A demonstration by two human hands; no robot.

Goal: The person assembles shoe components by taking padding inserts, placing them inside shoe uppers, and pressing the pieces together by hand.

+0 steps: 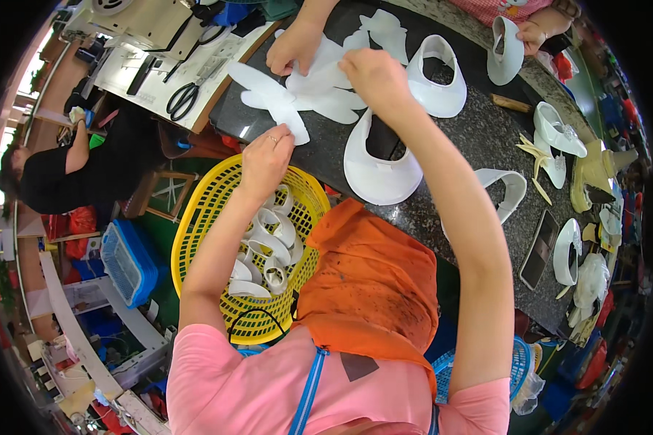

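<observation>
Now your left hand [266,156] pinches the white cut piece [272,101] lying ahead-left on the counter [479,138]; your right hand [370,76], fingers curled, rests farther ahead on the stack [334,101].

I'm sitting at a dark speckled stone worktable [479,138]; daylight is coming through windows [29,72] at my left, over a cluttered green floor [163,250].

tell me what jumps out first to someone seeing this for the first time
The bright yellow basket at the person's left, full of curved white shoe parts, grabs the eye first. Above it the left hand and right hand reach to flat white cut pieces on the dark stone table. An orange apron fills the lower middle.
</observation>
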